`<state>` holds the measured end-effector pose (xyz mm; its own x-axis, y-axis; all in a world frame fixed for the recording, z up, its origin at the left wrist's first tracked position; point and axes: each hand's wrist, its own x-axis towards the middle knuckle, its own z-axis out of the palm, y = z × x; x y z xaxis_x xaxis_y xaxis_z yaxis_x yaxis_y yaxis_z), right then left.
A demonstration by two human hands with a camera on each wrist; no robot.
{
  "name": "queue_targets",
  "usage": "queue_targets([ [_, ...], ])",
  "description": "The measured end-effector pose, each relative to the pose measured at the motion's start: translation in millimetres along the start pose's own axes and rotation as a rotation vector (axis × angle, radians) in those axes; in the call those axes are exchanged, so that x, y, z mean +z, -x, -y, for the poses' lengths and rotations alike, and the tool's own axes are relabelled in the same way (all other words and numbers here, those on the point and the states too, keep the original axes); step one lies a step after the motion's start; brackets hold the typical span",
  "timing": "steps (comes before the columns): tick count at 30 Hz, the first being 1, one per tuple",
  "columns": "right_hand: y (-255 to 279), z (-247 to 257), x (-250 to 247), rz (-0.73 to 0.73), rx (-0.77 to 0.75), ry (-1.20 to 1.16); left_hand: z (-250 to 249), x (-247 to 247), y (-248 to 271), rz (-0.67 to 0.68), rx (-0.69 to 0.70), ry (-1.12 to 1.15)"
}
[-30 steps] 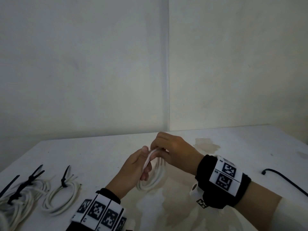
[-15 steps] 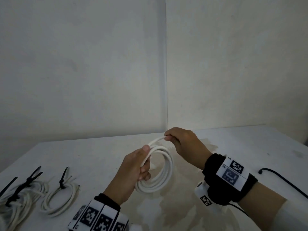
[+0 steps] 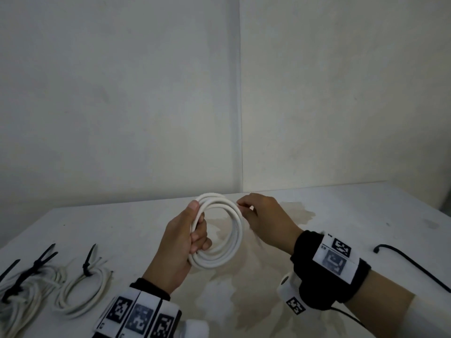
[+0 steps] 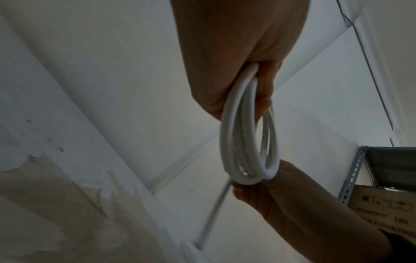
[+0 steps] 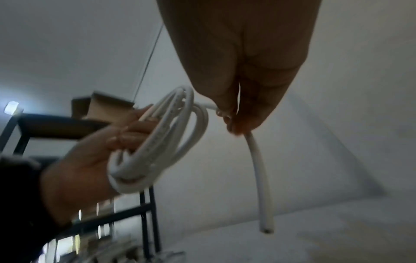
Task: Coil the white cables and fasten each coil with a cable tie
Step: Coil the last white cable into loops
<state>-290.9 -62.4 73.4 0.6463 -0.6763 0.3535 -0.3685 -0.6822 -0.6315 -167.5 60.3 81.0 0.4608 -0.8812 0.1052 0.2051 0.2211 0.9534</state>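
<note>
I hold a white cable coil (image 3: 227, 230) upright above the table (image 3: 341, 215). My left hand (image 3: 192, 228) grips the coil's left side, thumb on top and fingers curled through the loops (image 4: 247, 138). At the coil's upper right edge my right hand (image 3: 246, 208) pinches the cable. In the right wrist view the loose cable end (image 5: 261, 186) hangs down from that pinch beside the coil (image 5: 162, 142). A black cable tie (image 3: 412, 264) lies on the table at the right.
Two tied white coils (image 3: 83, 289) (image 3: 19, 291) with black ties lie at the table's left front. A stained patch (image 3: 244, 289) marks the table's middle. Walls meet in a corner behind. A metal shelf (image 4: 351, 178) with a cardboard box stands off to one side.
The coil has been lifted and turned to face me, its loops now open wide. My right hand slid from the top of the coil round to its upper right edge.
</note>
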Motion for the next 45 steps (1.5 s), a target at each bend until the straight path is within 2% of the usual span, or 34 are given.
queue_targets([
  [3,4,9,2,0.060,0.140,-0.453,-3,1,-2,-0.001,0.003,0.032],
  [5,6,14,2,0.136,0.172,-0.610,-4,0,-3,-0.007,0.006,0.039],
  [7,9,20,2,0.211,0.148,-0.643,-4,-1,-4,-0.017,0.013,0.043],
  [10,11,21,8,0.218,0.059,-0.524,-4,1,-6,-0.026,0.028,0.056],
  [14,10,18,11,0.146,0.057,-0.434,1,3,-5,-0.017,0.040,0.038],
  [18,4,20,6,0.021,0.023,-0.230,8,2,-6,-0.001,0.078,-0.016],
  [20,3,19,2,-0.006,0.009,-0.102,13,-2,-6,0.012,0.171,-0.202],
  [22,5,20,0,0.016,-0.005,-0.027,20,-10,-5,0.022,0.278,-0.426],
  [24,7,19,0,0.050,-0.007,0.030,26,-20,-5,0.024,0.326,-0.563],
  [26,8,18,0,0.066,0.005,0.100,29,-26,-6,0.035,0.306,-0.620],
  [29,9,18,-1,0.110,-0.007,0.208,26,-31,-10,0.052,0.204,-0.652],
  [33,13,23,3,0.177,-0.084,0.330,17,-21,-17,0.141,0.203,-0.715],
  [36,14,25,1,0.161,-0.099,0.334,16,-12,-17,0.134,0.185,-0.721],
  [40,16,24,-2,0.132,-0.093,0.287,16,-9,-8,0.184,0.095,-0.560],
  [43,20,22,0,0.159,-0.090,0.370,9,-6,-4,0.277,0.000,-0.516],
  [45,19,23,-1,0.152,-0.091,0.411,8,-5,-4,0.275,-0.014,-0.507],
])
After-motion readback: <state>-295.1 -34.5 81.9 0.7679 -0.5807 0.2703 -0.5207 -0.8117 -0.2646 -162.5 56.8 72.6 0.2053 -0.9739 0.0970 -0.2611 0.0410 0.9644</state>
